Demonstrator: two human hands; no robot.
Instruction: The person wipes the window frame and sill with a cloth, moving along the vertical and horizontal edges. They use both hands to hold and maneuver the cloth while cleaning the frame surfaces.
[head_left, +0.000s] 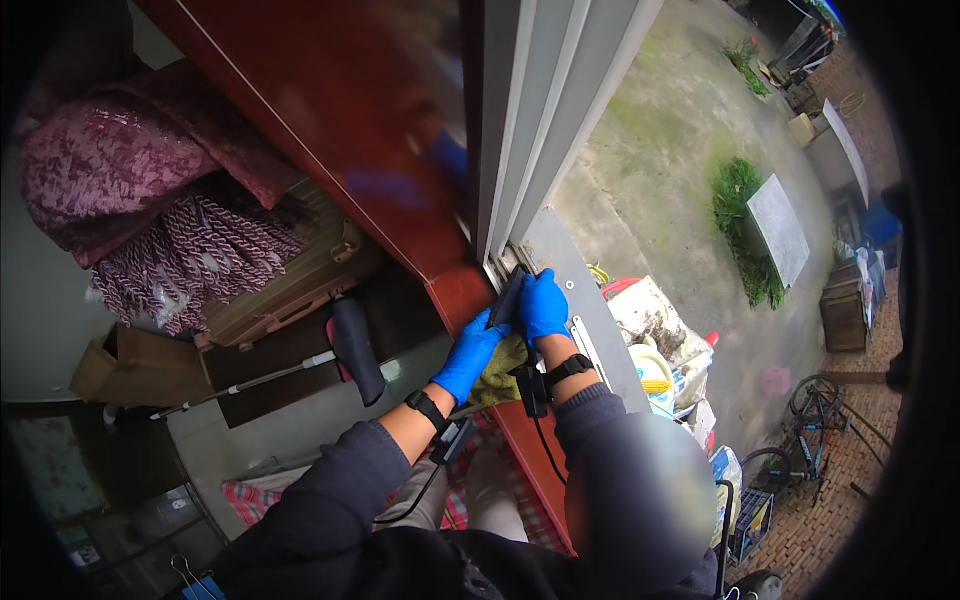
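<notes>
At the bottom of a grey aluminium sliding window frame (536, 127), my two blue-gloved hands meet over the metal track (511, 264). A dark, narrow object (507, 301) lies between them; its exact kind is hard to tell. My left hand (474, 351) has its fingers closed around the lower end of it. On the other side, my right hand (545, 304) grips it with bent fingers near the track. A yellow-green cloth (502, 376) rests just below my hands, partly hidden by the left glove and wrist.
Red-brown sill panels (459, 298) border the window inside. White metal strips (589, 349) lie on the outer grey ledge (564, 251), with stuffed bags (652, 315) beyond. Indoors at left are a mop (352, 349), a cardboard box (142, 367) and a fringed purple cloth (142, 165) over a suitcase (300, 300).
</notes>
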